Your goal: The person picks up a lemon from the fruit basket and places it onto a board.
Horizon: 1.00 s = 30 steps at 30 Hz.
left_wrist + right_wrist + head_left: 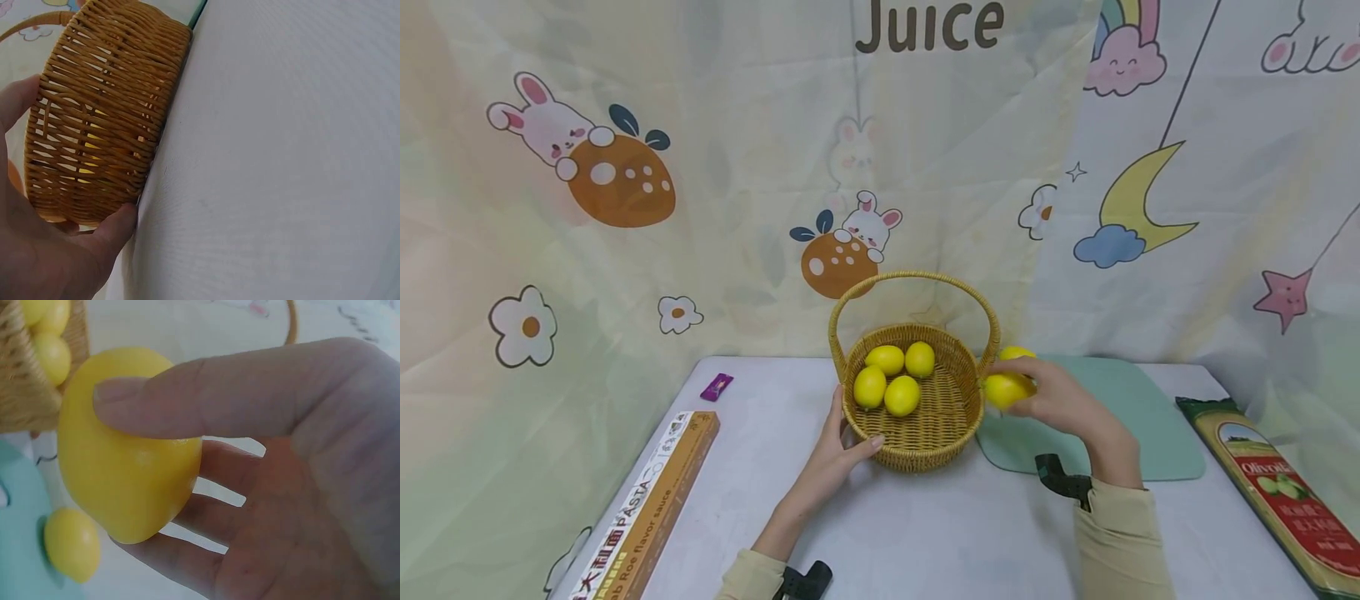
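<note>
A woven wicker basket [917, 458] with a tall arched handle stands mid-table, several yellow lemons [902, 397] lying in its left half. My left hand [837, 454] grips the basket's near left side, its thumb low on the woven wall [106, 119] in the left wrist view. Beside the basket's right rim, my right hand [1067, 404] holds another lemon [128, 456] between thumb and fingers. One more lemon [72, 544] lies on the green mat [1120, 417], partly hidden behind the held one in the head view.
On the left lie a long pasta box [658, 500] and a small purple packet [717, 387]. A red and green Olivoilà bag [1277, 492] lies along the right edge. A printed cloth [745, 167] hangs close behind the table.
</note>
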Each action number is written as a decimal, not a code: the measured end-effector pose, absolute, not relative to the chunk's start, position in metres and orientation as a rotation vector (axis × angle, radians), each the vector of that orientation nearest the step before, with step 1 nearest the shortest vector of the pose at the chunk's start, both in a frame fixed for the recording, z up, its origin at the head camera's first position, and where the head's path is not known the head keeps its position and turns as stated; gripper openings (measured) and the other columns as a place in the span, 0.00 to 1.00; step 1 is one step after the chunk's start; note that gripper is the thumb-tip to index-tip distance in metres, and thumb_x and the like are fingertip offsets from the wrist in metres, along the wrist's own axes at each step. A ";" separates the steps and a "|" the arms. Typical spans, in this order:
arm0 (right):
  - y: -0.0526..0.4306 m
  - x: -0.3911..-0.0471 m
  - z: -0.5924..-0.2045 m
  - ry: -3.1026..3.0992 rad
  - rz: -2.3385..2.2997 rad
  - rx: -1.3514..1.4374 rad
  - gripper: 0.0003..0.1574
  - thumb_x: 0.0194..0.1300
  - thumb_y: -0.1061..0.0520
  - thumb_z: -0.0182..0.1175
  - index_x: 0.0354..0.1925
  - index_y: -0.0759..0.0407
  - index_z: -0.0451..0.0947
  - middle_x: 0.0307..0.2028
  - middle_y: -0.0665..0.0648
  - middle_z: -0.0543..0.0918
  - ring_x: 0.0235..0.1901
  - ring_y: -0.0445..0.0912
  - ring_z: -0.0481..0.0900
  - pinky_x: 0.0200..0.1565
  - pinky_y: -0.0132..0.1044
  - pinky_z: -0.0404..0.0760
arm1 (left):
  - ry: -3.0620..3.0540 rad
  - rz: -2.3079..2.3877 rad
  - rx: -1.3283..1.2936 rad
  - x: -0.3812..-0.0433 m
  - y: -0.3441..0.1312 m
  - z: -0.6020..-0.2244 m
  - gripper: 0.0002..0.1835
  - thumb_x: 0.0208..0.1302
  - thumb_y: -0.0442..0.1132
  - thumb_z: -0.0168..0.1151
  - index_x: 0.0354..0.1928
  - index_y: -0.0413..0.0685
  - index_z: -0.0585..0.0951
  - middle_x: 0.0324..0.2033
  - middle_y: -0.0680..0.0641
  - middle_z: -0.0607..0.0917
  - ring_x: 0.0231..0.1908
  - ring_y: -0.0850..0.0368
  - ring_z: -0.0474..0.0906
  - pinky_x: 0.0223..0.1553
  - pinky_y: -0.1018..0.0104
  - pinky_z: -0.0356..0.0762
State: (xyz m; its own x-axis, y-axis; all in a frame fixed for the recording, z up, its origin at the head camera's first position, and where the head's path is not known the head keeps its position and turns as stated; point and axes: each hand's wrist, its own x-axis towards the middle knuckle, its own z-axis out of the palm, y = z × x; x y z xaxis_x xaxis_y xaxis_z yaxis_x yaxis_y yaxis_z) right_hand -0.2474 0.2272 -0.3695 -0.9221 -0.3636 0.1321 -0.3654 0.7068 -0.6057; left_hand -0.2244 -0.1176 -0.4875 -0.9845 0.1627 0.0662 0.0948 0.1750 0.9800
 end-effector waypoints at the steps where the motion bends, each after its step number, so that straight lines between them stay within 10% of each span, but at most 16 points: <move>1: 0.229 -0.249 -0.371 -2.910 1.020 0.601 0.34 0.52 0.68 0.67 0.60 0.57 0.79 0.58 0.63 0.79 0.50 0.56 0.75 0.47 0.45 0.77 | 2.366 1.968 0.260 -0.225 -0.118 -0.488 0.57 0.63 0.51 0.68 0.76 0.78 0.33 0.79 0.54 0.39 0.79 0.48 0.39 0.73 0.34 0.46; 30: 0.254 -0.287 -0.435 -2.909 0.862 0.470 0.37 0.48 0.72 0.63 0.60 0.69 0.76 0.56 0.72 0.79 0.50 0.62 0.76 0.51 0.60 0.75 | 2.367 1.971 0.265 -0.225 -0.118 -0.489 0.58 0.62 0.51 0.69 0.76 0.79 0.33 0.79 0.54 0.38 0.79 0.48 0.38 0.74 0.35 0.46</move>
State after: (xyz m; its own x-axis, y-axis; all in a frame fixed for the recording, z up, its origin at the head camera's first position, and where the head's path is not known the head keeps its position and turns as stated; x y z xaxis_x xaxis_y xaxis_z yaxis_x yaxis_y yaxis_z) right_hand -0.2867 0.2538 -0.4352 -0.9507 -0.2696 0.1533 -0.3096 0.7959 -0.5203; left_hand -0.2245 -0.1180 -0.4886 -0.9841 0.1632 0.0707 0.0991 0.1729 0.9799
